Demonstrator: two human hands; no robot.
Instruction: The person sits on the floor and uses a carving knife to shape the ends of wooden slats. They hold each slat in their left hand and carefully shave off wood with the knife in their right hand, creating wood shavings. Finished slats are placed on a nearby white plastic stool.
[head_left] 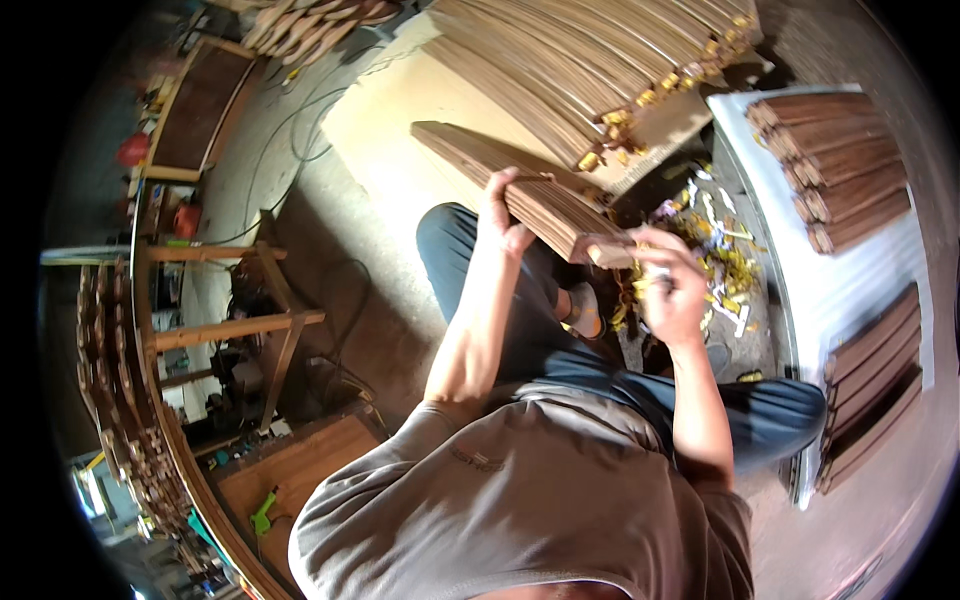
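A long brown bundle of thin wooden slats (pixel 548 212) lies slantwise above my knees, its near end pointing toward my right hand. My left hand (pixel 505 218) is closed around its side, with the thumb underneath and fingers over the top edge. At the near end, a paler block-like part (pixel 610 256) shows beside the slats. My right hand (pixel 672 285) is closed right by that end, its fingers curled and slightly smeared. What sits inside those fingers is too blurred to make out.
Rows of wooden slats (pixel 590 65) with yellow bits at their ends lie on a tan board (pixel 375 120) ahead. Yellow and white scraps (pixel 735 270) litter the floor. At right, dark slat bundles (pixel 840 165) rest on a pale-topped bench (pixel 800 300); a wooden frame (pixel 235 333) stands left.
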